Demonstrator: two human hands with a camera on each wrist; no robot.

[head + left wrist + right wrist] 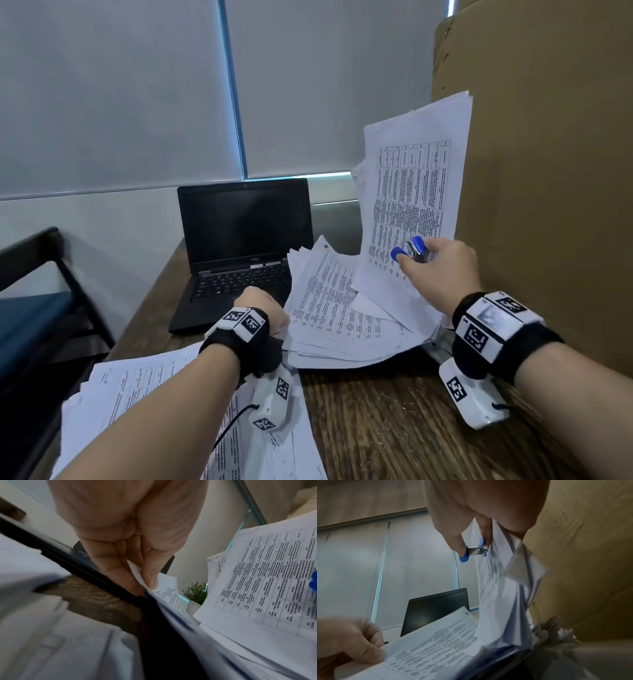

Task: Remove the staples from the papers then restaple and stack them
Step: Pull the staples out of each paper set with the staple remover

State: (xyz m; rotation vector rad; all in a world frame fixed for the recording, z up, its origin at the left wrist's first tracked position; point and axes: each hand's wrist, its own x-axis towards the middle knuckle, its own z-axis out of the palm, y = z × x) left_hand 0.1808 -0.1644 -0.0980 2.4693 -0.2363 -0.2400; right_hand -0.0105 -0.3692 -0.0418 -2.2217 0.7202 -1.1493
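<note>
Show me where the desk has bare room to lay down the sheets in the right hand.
Bare wood shows on the desk between the near-left papers and the cardboard box, in front of the middle pile. The laptop fills the far side. The right hand also holds the staple remover.

We judge this office: open laptop (pixel 245 236) on wood-grain desk (pixel 376 421), printed paper stacks (pixel 342 308), roller blinds (pixel 113 96) over window, small potted plant (pixel 196 595), cardboard box (pixel 548 171) alongside.
</note>
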